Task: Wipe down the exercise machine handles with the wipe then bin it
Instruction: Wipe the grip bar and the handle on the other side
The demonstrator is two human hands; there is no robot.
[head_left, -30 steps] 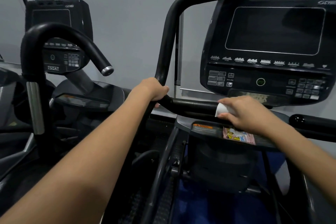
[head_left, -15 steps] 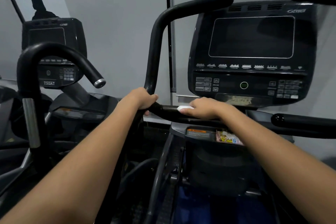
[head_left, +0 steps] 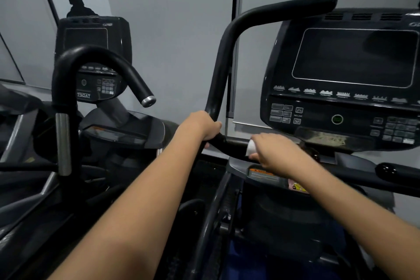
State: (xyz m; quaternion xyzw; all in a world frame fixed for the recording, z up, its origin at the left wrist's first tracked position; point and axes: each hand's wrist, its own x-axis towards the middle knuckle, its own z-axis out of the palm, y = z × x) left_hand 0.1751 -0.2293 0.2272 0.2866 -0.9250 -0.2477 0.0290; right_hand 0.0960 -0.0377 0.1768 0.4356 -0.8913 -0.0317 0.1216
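Wipe wrapped round handle, bar running nine to three, gripped by right hand, left hand curled round handle bend at nine.

"750AT" on the neighbouring machine's console, "INCLINE" beside arrow buttons on the near console

Open air runs between the neighbouring machine's hooked handle and the tall curved handle on this one, back to the grey wall. On the right the console hangs just above the crossbar, leaving a narrow gap. Below the bar, a tray and frame crowd the way down
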